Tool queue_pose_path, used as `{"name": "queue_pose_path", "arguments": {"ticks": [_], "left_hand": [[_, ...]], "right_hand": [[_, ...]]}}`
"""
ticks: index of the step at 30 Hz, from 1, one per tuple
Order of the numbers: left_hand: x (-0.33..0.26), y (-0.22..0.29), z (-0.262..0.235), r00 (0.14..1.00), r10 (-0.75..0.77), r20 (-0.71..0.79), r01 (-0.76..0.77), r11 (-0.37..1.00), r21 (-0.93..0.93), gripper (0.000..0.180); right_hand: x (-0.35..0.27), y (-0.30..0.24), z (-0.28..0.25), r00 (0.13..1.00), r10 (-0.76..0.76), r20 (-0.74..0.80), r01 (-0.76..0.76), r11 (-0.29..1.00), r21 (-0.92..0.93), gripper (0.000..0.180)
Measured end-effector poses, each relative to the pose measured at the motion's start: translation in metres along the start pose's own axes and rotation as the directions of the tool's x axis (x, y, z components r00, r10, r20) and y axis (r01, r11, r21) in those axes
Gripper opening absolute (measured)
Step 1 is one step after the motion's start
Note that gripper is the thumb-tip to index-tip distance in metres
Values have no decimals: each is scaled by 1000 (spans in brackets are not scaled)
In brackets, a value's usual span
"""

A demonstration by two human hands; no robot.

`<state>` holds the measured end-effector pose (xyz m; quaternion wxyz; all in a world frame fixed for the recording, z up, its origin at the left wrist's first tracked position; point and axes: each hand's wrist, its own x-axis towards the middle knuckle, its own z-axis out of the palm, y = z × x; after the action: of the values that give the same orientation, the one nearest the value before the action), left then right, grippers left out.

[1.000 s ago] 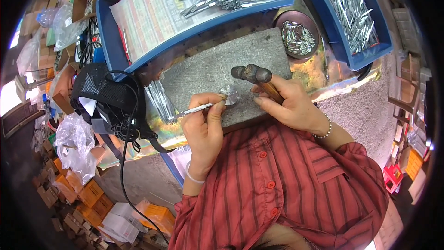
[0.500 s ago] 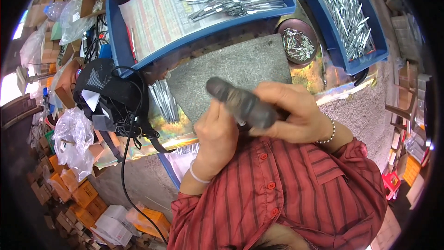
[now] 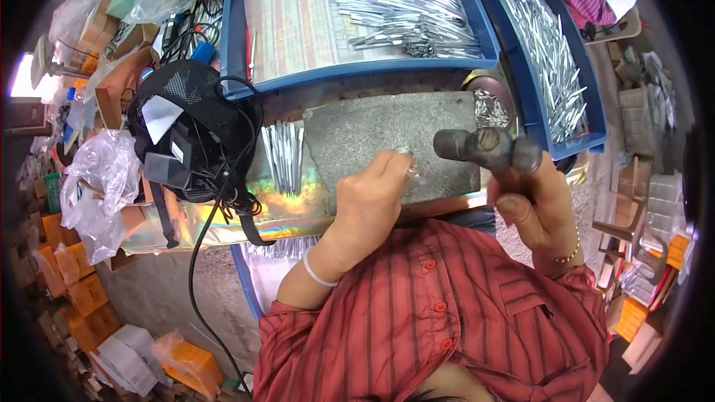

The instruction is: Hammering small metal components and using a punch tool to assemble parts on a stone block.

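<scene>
My right hand (image 3: 542,212) grips a ball-peen hammer (image 3: 488,150), its dark metal head raised at the right end of a grey slab (image 3: 365,126). The handle is mostly hidden by the head and my fingers. My left hand (image 3: 371,197) is pinched closed at the slab's near side, with a small shiny metal piece (image 3: 414,174) showing at the fingertips. Its exact kind is too small to make out. To the left of the slab lies a row of slim silver metal rods (image 3: 283,158). A round bowl (image 3: 500,89) of small metal pieces (image 3: 490,109) stands behind the hammer.
A large blue tray (image 3: 357,73) at the back holds paper and a heap of silver rods (image 3: 417,11). Another blue tray (image 3: 555,134) of rods stands at right. A black mesh bag (image 3: 190,130) with cables sits at left. Below the bench edge, another tray (image 3: 249,283) partly shows.
The hammer has moved right, away from my left hand, which it overlapped before. My left hand now shows more clearly over the slab's near edge. The whole view has shifted somewhat.
</scene>
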<state>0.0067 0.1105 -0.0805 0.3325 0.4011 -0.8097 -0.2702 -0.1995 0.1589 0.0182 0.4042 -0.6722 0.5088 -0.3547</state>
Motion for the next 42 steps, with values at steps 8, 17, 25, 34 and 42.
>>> {"name": "queue_pose_path", "arguments": {"ticks": [8, 17, 25, 34, 42], "left_hand": [[4, -2, 0, 998, 50, -33, -51, 999, -8, 17], [4, 1, 1, 997, 56, -46, -56, 998, -3, 15], [1, -1, 2, 998, 58, -40, -59, 997, -44, 14], [5, -3, -1, 995, 94, -18, -94, 996, 3, 17], [11, -11, -2, 995, 97, -11, -97, 994, -50, 15]], "right_hand": [[-1, -32, -2, 991, -15, 131, 60, 938, -341, 52], [-3, -35, 3, 988, 11, 155, 53, 916, -397, 52], [-12, -53, -3, 998, -58, 21, 60, 834, -549, 50], [-5, -70, -9, 991, 44, 128, 40, 809, -586, 51], [3, -46, -1, 994, 5, 107, 43, 894, -446, 49]]}}
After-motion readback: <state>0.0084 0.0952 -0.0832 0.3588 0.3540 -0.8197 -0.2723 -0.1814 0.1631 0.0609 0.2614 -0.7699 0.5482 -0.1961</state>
